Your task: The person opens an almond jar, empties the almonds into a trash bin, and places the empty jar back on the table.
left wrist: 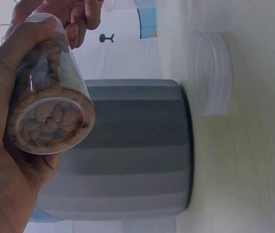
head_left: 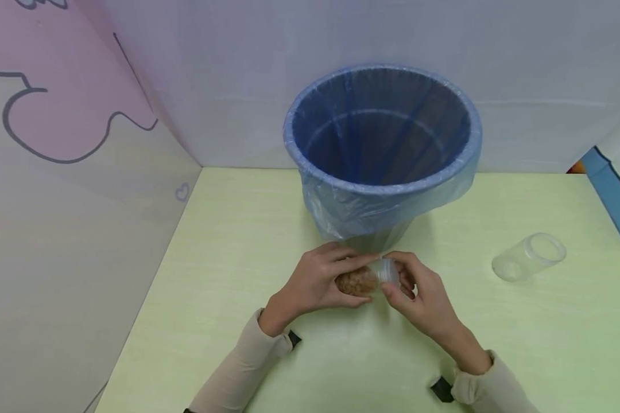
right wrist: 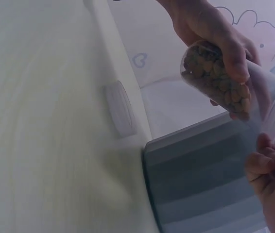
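Observation:
My left hand (head_left: 322,278) grips a clear plastic jar (left wrist: 55,73) part filled with small brown nut-like pieces (right wrist: 215,77). The jar is tipped well over, its base toward the left. At its mouth end, the fingers of my right hand (head_left: 423,295) pinch a translucent ridged lid (head_left: 389,271). Both hands are close in front of the bin. Another clear round lid (left wrist: 210,73) lies on the table near the bin's foot; in the head view the hands hide it.
A grey bin (left wrist: 128,150) stands behind the hands, lined with a blue plastic bag (head_left: 382,188) folded over its rim. To the right, a second clear jar (head_left: 528,256) stands uncapped on the pale yellow-green table (head_left: 227,229). Printed walls (head_left: 227,86) border the back and left.

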### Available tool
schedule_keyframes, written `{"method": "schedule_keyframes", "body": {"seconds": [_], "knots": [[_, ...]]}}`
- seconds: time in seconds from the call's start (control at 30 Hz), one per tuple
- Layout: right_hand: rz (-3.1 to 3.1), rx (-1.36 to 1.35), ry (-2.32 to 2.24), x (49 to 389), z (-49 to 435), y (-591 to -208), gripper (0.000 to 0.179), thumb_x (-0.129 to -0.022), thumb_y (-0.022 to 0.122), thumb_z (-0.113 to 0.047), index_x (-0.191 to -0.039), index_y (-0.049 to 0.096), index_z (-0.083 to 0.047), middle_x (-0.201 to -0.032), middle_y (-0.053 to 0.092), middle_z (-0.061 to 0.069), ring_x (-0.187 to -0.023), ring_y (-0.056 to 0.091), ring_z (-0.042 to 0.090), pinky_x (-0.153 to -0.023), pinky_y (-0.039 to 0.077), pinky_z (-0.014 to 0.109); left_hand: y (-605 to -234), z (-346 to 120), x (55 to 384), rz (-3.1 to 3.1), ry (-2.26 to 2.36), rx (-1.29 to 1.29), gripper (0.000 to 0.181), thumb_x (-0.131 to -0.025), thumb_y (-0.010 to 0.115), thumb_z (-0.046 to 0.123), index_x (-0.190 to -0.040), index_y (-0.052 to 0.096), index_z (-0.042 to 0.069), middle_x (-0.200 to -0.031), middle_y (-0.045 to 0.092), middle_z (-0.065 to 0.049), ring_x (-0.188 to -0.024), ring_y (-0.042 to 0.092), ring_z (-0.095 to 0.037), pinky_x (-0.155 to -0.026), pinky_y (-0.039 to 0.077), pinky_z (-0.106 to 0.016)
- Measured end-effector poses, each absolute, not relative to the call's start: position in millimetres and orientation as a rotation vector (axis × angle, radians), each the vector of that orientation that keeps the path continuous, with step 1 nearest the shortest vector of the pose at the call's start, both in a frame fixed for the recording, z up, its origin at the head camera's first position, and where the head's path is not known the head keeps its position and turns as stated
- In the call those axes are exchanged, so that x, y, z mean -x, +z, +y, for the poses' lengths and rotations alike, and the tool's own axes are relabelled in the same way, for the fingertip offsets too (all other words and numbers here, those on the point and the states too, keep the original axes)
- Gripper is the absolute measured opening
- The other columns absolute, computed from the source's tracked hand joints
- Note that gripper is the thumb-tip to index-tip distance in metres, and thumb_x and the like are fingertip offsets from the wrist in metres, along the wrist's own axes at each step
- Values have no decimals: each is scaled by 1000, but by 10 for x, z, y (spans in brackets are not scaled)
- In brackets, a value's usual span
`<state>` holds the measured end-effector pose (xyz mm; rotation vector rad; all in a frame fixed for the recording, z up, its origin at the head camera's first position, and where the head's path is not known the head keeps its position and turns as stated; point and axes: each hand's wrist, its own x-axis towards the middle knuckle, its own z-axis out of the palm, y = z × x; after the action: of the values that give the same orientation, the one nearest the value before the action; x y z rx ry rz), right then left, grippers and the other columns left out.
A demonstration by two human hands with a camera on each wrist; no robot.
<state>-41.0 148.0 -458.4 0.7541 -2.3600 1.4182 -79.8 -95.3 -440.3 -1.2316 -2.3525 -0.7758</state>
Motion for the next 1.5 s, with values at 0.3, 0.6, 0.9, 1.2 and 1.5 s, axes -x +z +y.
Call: {"method": "schedule_keyframes", "body": {"seconds": [0.3,0.6,0.9,1.2,1.5], "knots": [[-2174,-829,1345,415,1391,-4641,59,-104,55,-54,-119,62,2,-75,57,-1,-61,38,-5,-52,36,12,-4396,-976,818,-2296,-856,1286,68,-69,94,52,-128,76,23,-107,78,5,-94,70,-12,-85,58,-23],[-2050,-894,1234,471,1356,-4643,63,-103,56,-54,-111,64,8,-83,63,4,-60,43,-1,-51,37,12,-4397,-970,841,-2304,-995,1337,67,-66,98,46,-125,78,19,-104,79,5,-91,69,-10,-84,56,-20],[-2167,-1000,1153,476,1428,-4557,61,-105,51,-55,-116,64,3,-92,67,6,-70,59,5,-61,54,14,-4441,-985,833,-2341,-1135,1372,71,-65,99,42,-128,76,17,-106,79,5,-96,70,-8,-86,54,-18],[-2489,-927,1133,462,1532,-4478,47,-106,60,-41,-140,54,-9,-87,52,-7,-68,44,4,-62,41,17,-4380,-1017,820,-2380,-714,1242,67,-74,92,51,-132,73,24,-109,73,4,-97,69,-12,-83,58,-25],[-2523,-845,1223,442,1517,-4447,52,-93,78,-16,-140,57,-11,-86,57,-3,-72,48,4,-65,43,17,-4356,-1016,813,-2369,-576,1204,63,-75,91,51,-130,74,24,-109,73,4,-97,70,-13,-84,58,-25]]}}
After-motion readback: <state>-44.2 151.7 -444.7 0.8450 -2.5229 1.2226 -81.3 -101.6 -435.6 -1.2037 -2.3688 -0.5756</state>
